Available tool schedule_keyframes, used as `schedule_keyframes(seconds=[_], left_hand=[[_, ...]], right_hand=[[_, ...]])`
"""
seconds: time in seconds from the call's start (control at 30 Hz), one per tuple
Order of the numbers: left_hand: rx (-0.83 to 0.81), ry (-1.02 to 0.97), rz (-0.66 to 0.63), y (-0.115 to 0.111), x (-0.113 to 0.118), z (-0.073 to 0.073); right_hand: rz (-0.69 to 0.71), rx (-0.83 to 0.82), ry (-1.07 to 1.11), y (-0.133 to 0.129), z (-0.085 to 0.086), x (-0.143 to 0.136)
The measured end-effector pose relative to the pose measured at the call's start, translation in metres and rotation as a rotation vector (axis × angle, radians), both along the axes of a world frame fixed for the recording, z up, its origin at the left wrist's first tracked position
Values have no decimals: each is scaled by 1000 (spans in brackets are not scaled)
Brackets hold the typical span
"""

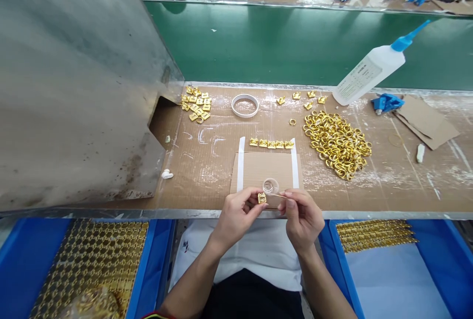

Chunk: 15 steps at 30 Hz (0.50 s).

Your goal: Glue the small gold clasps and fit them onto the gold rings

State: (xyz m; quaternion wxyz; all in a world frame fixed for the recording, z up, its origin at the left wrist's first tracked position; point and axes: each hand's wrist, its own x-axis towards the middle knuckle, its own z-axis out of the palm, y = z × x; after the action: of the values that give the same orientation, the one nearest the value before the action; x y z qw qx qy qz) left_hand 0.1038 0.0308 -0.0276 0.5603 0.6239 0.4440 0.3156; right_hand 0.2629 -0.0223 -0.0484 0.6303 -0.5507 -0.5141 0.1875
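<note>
Between the thumb and fingers of my left hand [235,214] is a small square gold metal piece [262,198] with an opening in its middle. My right hand [303,218] pinches a thin wooden stick [276,195], its tip pointing left toward the piece. Just beyond both hands, a small round clear dish [270,181] sits on a cardboard pad [254,169] held by strips of white tape. A row of several similar gold pieces [271,144] lines the pad's far edge. To the right lies a heap of gold rings [336,144].
A metal housing [74,87] stands at left. More gold pieces [199,105], a white tape roll [245,106] and a tilted plastic bottle [369,75] lie farther back. Blue trays [162,260] flank my lap. Beyond the green belt [258,43], co-workers' hands show.
</note>
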Motion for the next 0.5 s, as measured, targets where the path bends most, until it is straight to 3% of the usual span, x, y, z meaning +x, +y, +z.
schedule_keyframes(seconds=[0.1,0.27,0.5], left_hand=[[5,0,9,0,0,0],[-2,-31,3,2,0,0],[-1,-39,-4,1,-1,0]], right_hand=[[-54,-6,-84,9,8,6],[-17,-59,-309,21,17,10],[6,-89,-325,22,17,8]])
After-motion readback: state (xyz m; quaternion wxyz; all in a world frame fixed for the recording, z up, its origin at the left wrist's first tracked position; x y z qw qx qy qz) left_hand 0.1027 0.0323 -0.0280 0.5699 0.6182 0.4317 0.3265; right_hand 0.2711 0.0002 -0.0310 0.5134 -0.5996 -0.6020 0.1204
